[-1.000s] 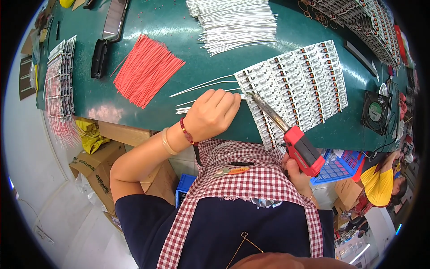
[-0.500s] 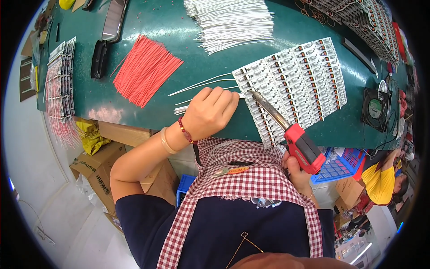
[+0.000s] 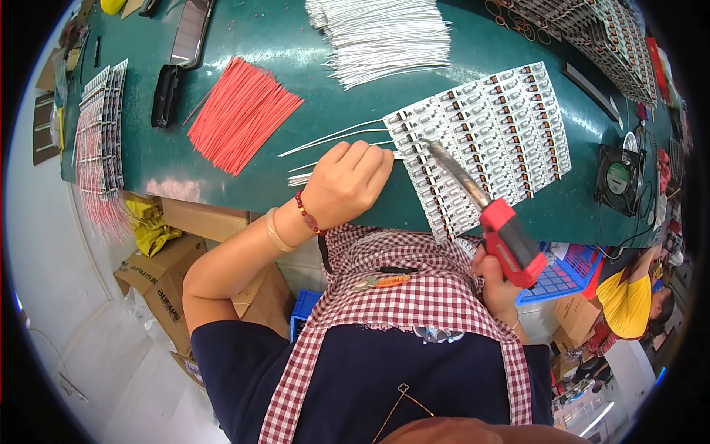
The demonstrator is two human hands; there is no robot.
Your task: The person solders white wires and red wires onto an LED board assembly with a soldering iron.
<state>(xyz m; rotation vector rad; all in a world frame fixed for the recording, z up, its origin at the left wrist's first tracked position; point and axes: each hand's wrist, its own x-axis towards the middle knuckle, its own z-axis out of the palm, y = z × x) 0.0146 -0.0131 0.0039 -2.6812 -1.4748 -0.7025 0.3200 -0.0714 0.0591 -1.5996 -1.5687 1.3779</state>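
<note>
A panel of small white circuit boards (image 3: 510, 133) lies tilted near the table's front edge. At its left edge my left hand (image 3: 347, 185) is closed, fingers pinched together on thin white wires (image 3: 302, 179) whose loose ends stick out leftward. A few other white wires run from the panel's upper left edge. My right hand (image 3: 497, 285) is wrapped around the red and black handle of a soldering iron (image 3: 515, 244). Its metal tip points up and left over the panel's left part, a little right of my left fingers. Whether the tip touches the board I cannot tell.
A bundle of red wires (image 3: 244, 115) lies left of the panel, a pile of white wires (image 3: 384, 41) behind it. Stacked panels (image 3: 592, 37) stand at the back right. A black fan (image 3: 619, 179) sits at the right, wired panels (image 3: 101, 140) at the far left. A co-worker (image 3: 629, 296) is at the right.
The soldering iron and my right hand have shifted to the right, its tip moving away from my left fingers. My left hand, the wires and the panel have stayed nearly still.
</note>
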